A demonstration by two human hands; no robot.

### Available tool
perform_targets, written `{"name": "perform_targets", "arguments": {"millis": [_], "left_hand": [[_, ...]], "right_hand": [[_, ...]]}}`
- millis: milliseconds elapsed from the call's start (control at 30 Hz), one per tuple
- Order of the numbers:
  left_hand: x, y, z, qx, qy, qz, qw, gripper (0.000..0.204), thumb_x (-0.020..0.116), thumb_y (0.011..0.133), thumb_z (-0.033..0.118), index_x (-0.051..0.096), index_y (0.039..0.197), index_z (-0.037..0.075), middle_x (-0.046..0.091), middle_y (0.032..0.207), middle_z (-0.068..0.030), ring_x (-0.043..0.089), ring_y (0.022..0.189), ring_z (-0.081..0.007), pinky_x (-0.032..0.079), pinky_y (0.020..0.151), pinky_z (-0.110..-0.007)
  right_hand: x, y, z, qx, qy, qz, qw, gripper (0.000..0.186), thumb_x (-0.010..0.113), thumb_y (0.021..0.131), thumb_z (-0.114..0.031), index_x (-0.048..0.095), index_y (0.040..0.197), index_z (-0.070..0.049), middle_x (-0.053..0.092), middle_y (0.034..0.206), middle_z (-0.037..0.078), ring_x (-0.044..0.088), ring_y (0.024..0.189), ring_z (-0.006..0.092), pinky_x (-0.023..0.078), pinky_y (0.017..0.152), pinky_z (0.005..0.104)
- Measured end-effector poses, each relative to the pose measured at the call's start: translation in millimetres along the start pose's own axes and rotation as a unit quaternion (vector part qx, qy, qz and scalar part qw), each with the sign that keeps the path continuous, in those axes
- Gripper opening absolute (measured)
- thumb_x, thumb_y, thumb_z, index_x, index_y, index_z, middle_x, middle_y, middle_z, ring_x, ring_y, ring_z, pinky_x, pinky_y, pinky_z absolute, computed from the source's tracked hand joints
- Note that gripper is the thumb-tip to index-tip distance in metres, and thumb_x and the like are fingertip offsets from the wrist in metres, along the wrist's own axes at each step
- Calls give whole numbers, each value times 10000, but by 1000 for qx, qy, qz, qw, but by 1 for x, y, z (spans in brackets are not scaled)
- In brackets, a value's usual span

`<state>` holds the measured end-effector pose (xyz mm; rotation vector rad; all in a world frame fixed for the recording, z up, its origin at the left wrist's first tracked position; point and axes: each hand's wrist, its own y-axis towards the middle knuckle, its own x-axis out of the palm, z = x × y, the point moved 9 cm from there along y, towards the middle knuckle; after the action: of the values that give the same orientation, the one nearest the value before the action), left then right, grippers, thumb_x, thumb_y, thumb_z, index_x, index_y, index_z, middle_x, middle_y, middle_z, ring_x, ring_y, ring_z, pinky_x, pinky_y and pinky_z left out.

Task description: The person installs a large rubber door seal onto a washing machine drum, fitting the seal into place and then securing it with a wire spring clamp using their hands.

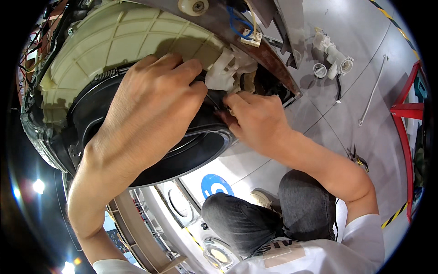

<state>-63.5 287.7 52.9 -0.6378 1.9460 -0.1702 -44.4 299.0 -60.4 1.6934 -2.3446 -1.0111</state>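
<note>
A cream plastic washing machine tub [137, 34] fills the upper left, with a black rubber door gasket [91, 105] round its mouth. Along the gasket's edge runs a small coil spring [106, 74]. My left hand [155, 100] lies over the gasket's rim, its fingers curled closed on the rubber and the fingertips hidden. To its right, my right hand [258, 116] is closed in a pinch at the gasket's edge; what sits between the fingers is hidden. Just above it is a torn-looking translucent white piece [230, 68]. The round black door opening [191, 153] lies below both hands.
On the grey floor at right lie a white pump-like part [335, 57], a round white cap [320, 70], a thin metal rod [373, 91] and pliers [358, 160]. A red frame [406, 111] stands at far right. A blue wire and connector [251, 38] hang above.
</note>
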Motion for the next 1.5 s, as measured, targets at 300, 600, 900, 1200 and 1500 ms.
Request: {"name": "perform_targets", "arguments": {"millis": [300, 600, 900, 1200, 1500], "left_hand": [[6, -10, 3, -12, 31, -2, 999, 116, 631, 690, 63, 652, 790, 7, 632, 999, -88, 614, 1010, -251, 505, 880, -382], [2, -19, 9, -10, 39, 45, 998, 236, 605, 718, 91, 680, 928, 12, 620, 1010, -83, 591, 1012, -252, 480, 907, -406], [6, -16, 5, -36, 28, 30, 999, 253, 599, 723, 83, 683, 951, 14, 601, 1011, -83, 571, 1021, -269, 450, 921, -419], [5, -21, 16, -3, 43, 105, 993, 185, 620, 669, 99, 663, 804, -19, 606, 941, -94, 587, 966, -251, 475, 908, -423], [11, -28, 17, 14, 62, 103, 993, 232, 613, 660, 118, 680, 826, -30, 661, 993, -120, 593, 1017, -250, 469, 938, -440]], "right_hand": [[9, -1, 8, 15, 58, -21, 998, 141, 699, 749, -49, 625, 865, -19, 627, 717, 115, 643, 673, 320, 508, 565, 411], [8, 9, 13, 35, 76, 20, 996, 228, 626, 882, -233, 635, 765, -37, 636, 692, 137, 638, 619, 329, 515, 551, 428], [-1, 10, 3, -3, 10, 58, 998, 187, 686, 835, -217, 629, 780, -48, 594, 684, 93, 624, 574, 277, 490, 490, 371], [-1, 15, -12, 4, -60, 36, 998, 140, 676, 785, -169, 619, 789, -41, 603, 660, 90, 639, 567, 256, 515, 489, 327], [2, 16, -2, 5, -34, 88, 996, 151, 679, 777, -139, 567, 793, -39, 594, 653, 93, 641, 563, 270, 505, 477, 362]]}}
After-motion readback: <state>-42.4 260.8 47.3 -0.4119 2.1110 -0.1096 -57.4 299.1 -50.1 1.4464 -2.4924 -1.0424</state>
